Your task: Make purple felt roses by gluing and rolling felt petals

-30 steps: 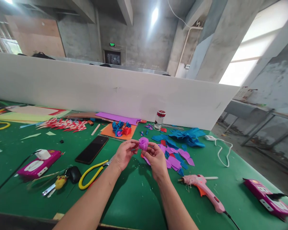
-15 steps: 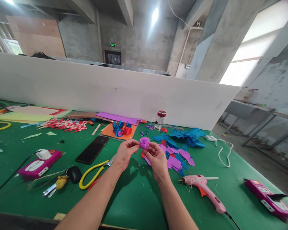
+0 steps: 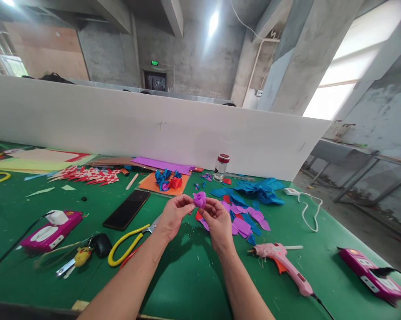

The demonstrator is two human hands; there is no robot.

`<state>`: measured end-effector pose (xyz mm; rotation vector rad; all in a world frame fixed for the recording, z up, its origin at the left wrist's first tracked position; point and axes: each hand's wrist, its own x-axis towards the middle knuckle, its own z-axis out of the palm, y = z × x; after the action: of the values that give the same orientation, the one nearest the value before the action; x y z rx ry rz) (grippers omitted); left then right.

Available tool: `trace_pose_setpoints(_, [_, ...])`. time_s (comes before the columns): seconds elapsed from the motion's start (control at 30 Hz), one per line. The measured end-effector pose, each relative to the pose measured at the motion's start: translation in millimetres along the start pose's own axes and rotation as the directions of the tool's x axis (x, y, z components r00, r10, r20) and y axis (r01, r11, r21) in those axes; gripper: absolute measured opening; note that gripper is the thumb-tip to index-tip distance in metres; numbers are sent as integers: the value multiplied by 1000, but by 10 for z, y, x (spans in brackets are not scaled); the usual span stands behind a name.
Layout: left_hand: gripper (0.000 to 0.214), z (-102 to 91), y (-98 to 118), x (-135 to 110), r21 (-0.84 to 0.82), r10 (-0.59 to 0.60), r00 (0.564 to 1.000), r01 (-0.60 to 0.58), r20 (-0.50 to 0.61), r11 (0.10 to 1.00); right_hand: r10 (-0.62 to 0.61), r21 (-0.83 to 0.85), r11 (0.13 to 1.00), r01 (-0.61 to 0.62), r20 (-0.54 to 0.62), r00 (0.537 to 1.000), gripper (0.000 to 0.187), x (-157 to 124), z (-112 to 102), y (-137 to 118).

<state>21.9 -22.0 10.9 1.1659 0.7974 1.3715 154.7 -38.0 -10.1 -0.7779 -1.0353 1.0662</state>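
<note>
Green table (image 3: 187, 284), white board (image 3: 187, 133) behind. Purple flower (image 3: 199, 199) up above table, between my hands. Left hand (image 3: 173, 217) pinches one side, right hand (image 3: 219, 223) pinches other. Paper bits (image 3: 243, 227) near right hand. Scissors (image 3: 136, 230) near left arm. Phone (image 3: 127, 210), glue gun (image 3: 281, 257) farther out.

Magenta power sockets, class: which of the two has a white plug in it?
The left-hand socket, near the black phone, holds the white plug; the right-hand socket holds a black plug.
</note>
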Motion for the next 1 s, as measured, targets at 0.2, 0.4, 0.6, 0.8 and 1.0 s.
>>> trace_pose_setpoints(0.2, [15,-41,23,25,-163,-47,999,47,4,986,-27,23,999,26,48,998,25,11,-15,4])
trace_pose_setpoints(0.4, [26,-86,120,18,-265,-276,960,275,32,924,-9,7,1000,7,247,969,22,-40,-2,-92])
trace_pose_setpoints(0.6, [19,-84,182,-23,-265,-190,980,197,52,944,15,-37,999,-5,282,959,26,-36,-24,-63])
trace_pose_setpoints(0.8, [19,-79,189,-5,-277,-134,991,130,5,952,20,-59,998,-4,261,965,26,-27,-43,-45])
trace_pose_setpoints(1.0, [18,-67,168,8,-289,-110,994,102,-12,952,12,-52,999,1,248,969,27,-21,-41,-52])
